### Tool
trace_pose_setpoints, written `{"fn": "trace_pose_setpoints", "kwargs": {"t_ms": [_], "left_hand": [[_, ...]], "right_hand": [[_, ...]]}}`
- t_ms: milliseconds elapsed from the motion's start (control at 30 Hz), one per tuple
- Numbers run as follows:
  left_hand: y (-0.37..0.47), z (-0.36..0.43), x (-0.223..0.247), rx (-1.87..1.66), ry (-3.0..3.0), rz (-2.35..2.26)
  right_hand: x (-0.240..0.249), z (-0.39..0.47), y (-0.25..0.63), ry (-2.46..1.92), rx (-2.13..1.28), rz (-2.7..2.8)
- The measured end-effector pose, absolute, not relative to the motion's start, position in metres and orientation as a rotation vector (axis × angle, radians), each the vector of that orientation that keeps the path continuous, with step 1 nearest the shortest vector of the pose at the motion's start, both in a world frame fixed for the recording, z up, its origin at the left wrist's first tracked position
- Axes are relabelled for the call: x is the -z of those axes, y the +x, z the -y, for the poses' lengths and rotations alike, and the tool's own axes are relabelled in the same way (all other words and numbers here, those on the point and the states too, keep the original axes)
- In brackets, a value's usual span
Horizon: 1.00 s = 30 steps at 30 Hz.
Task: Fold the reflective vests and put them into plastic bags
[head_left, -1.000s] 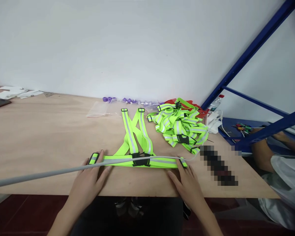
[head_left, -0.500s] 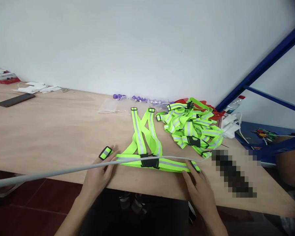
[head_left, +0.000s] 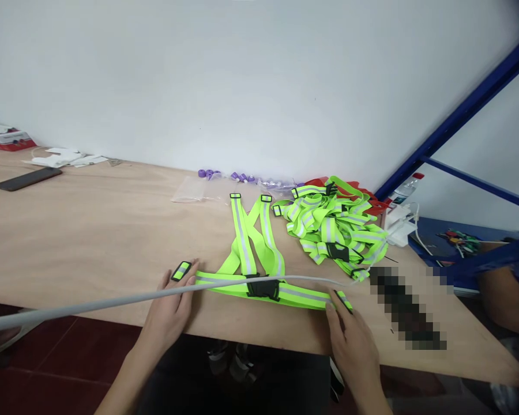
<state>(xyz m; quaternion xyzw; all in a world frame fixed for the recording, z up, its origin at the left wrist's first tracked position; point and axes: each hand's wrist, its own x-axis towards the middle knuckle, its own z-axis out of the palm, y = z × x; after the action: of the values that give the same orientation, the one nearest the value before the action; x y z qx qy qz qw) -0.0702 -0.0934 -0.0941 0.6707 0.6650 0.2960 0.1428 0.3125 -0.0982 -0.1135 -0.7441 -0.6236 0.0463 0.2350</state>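
Head view: a fluorescent yellow-green strap harness (head_left: 243, 236) with silver stripes lies on the tabletop (head_left: 112, 230), at the centre of the frame and a little below. Its two upright straps cross and end in black sliders, while a horizontal band runs along its lower edge with a black buckle (head_left: 263, 289) in the middle. At the lower left of the frame, the left hand (head_left: 169, 306) touches the band's left end, a slider lying over its fingers; at the lower right, the right hand (head_left: 353, 340) has its fingers against the other end. Whether either hand is closed on the band, I cannot tell. A grey cable (head_left: 90, 306) crosses the view from the left edge, passing in front of the band. Right of centre sits a tangled pile of similar straps (head_left: 328, 225), with red material (head_left: 374, 204) behind it. Purple pieces (head_left: 202, 173) and clear plastic bags (head_left: 190, 189) lie along the wall; a dark flat object (head_left: 28, 178) is at the left.
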Motion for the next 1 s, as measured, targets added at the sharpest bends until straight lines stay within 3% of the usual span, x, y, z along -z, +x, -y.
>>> {"fn": "trace_pose_setpoints", "kwargs": {"t_ms": [300,467,700,1000], "left_hand": [[-0.074,0.091,0.096,-0.721,1.951,-2.112],[-0.064,0.091,0.092,-0.907,1.907,-2.010],[-0.039,0.101,0.077,-1.016,1.661,-1.858],[0.007,0.121,0.081,-0.912,1.864,-1.721]], "right_hand": [[0.113,0.101,0.313,-1.979,0.057,1.758],[0.118,0.104,0.304,-2.009,0.161,1.776],[0.135,0.111,0.310,-1.849,0.070,2.135],[0.125,0.114,0.286,-1.936,-0.021,1.942]]}}
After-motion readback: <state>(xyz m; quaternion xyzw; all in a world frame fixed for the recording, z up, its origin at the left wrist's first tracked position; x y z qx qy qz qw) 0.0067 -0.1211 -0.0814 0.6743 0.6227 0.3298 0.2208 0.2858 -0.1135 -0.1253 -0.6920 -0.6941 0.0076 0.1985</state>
